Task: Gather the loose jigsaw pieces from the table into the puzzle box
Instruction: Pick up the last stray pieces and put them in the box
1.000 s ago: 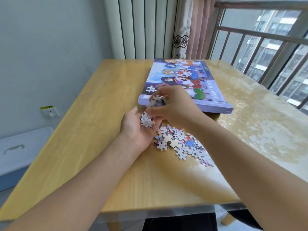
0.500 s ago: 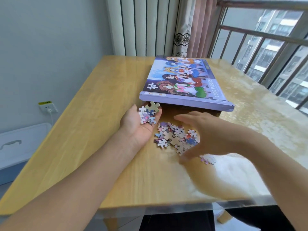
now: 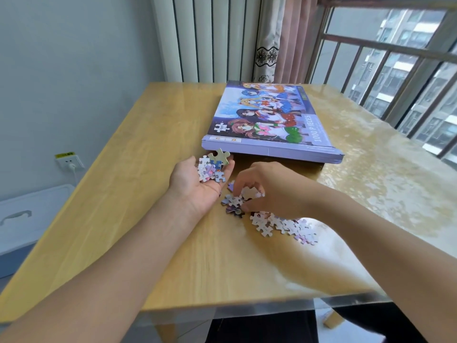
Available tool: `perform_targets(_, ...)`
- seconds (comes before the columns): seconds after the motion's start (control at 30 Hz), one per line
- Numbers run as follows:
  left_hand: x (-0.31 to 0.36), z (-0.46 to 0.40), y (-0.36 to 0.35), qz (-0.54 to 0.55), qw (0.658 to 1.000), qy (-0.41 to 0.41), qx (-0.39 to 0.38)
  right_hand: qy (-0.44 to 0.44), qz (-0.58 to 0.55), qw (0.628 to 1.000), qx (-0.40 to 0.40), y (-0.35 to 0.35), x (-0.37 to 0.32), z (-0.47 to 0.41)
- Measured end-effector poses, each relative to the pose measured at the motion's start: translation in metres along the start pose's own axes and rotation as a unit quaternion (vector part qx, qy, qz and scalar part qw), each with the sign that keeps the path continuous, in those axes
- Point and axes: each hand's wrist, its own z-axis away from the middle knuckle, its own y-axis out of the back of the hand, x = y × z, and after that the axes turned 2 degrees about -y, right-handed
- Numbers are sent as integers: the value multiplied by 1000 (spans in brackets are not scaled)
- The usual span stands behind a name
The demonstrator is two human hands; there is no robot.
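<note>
Pale cardboard jigsaw pieces [image 3: 212,167] lie heaped in the upturned, cupped left hand [image 3: 197,181], which rests on the yellow wooden table [image 3: 123,194]. Just beside it the right hand [image 3: 265,188] curls palm down, fingertips pinching a piece from the loose scatter of pieces [image 3: 277,222] on the tabletop. Beyond both lies the flat purple puzzle box [image 3: 269,122], lid on

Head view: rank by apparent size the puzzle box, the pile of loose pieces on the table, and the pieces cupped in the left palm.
1. puzzle box
2. pile of loose pieces, partly hidden under the right hand
3. pieces in the left hand, clearly the smallest cluster
</note>
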Motion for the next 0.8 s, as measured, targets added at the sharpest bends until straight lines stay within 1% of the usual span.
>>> perform_targets(0.07, 0, -1, 0, 5, 1000, -4, 4, -7, -2, 1000, 9, 1, 2, -1)
perform_targets(0.17, 2, -3, 2, 4, 1000, -12, 8, -25, -35, 999, 12, 2, 3, -1)
perform_targets(0.33, 3, -5, 3, 3, 1000, -19, 19, -83, -147, 986, 14, 6, 5, 0)
perform_targets(0.43, 3, -6, 3, 1, 1000, -19, 17, -141, -231, 962, 21, 6, 9, -1)
perform_targets(0.53, 2, -4, 2, -10, 1000, -14, 14, -180, -286, 941, 28, 6, 12, -1)
perform_targets(0.67, 1, -4, 4, -30, 999, -10, 14, -175, -361, 915, 27, 7, 9, 0)
perform_targets(0.73, 0, -7, 4, -40, 999, -7, 12, -160, -432, 887, 40, 13, 9, -2)
perform_targets(0.8, -1, -8, 6, -57, 998, 6, -4, -146, -503, 850, 51, 22, 3, -8)
